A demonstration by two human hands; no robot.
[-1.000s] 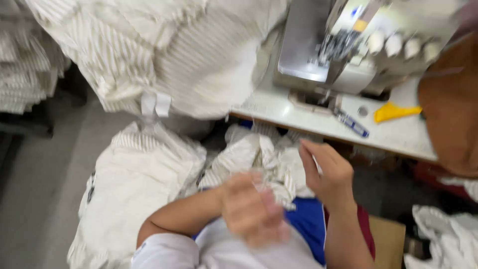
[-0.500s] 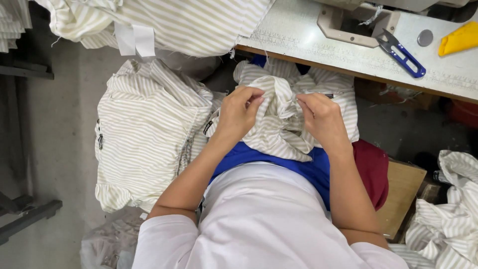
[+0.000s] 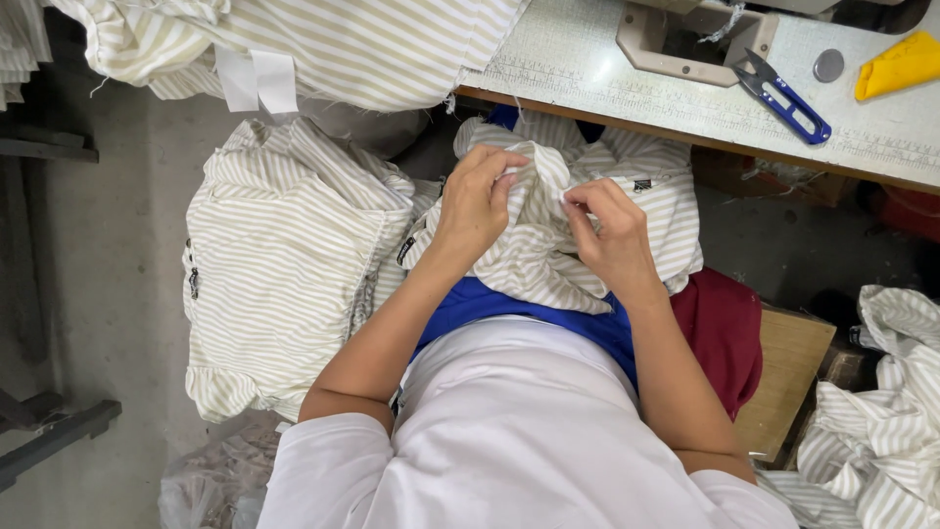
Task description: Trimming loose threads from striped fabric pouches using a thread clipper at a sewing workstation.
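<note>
— Striped garment (image 3: pixel 548 245): where is it, and who has it?

— It lies bunched in the person's lap, below the table edge; both hands grasp it; the left hand (image 3: pixel 477 201) pinches a raised fold at the top with its fingers curled over the cloth; the right hand (image 3: pixel 609 230) grips the same fold from the other side, fingertips almost touching the left ones.

— What sits beyond the hands?

— A pale table (image 3: pixel 627 83) runs just past them; on it, up and to the right of the right hand, lie blue-handled snips (image 3: pixel 783 93); further right is a yellow piece (image 3: pixel 901 64); another striped cloth (image 3: pixel 343 49) hangs off the table above the left hand.

— And to the sides?

— Left of the left hand rests a pile of striped pieces (image 3: pixel 284 255); well right of the right hand, more striped fabric (image 3: pixel 881 421) is heaped beside a wooden board (image 3: pixel 788 377).
</note>
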